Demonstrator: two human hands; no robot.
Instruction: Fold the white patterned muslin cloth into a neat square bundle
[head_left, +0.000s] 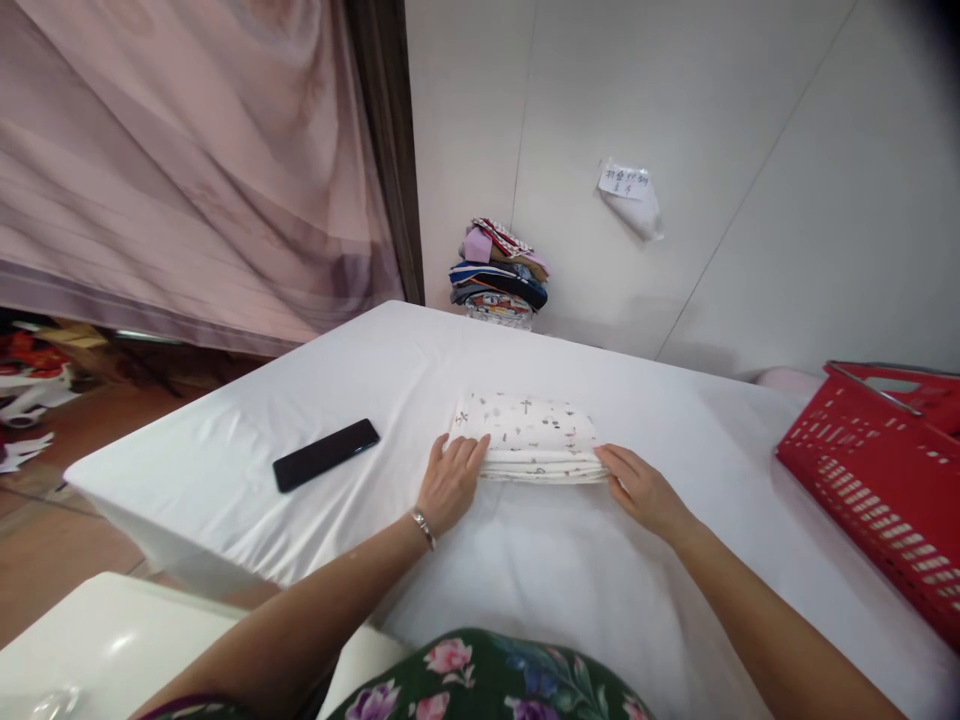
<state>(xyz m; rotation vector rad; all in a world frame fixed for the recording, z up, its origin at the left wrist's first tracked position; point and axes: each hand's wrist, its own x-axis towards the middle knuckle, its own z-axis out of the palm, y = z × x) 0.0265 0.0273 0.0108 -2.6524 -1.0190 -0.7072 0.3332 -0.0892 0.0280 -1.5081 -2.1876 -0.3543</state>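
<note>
A folded white cloth (529, 425) with a small scattered print lies on the white-covered table (555, 570), its stacked layers showing along the near edge. At its near left corner is my left hand (452, 480), fingers bent over the edge and holding it; the undersides of those fingers are hidden. My right hand (645, 492) pinches the near right corner between thumb and fingers. A black phone (326, 455) rests on the table to the left of my left hand, apart from it.
On the right stands a red plastic basket (874, 500) with a metal handle. Several folded fabrics form a pile (499, 275) beyond the far edge, by the wall. A pink curtain (210, 170) hangs at left. Near lower left is a white surface (112, 640).
</note>
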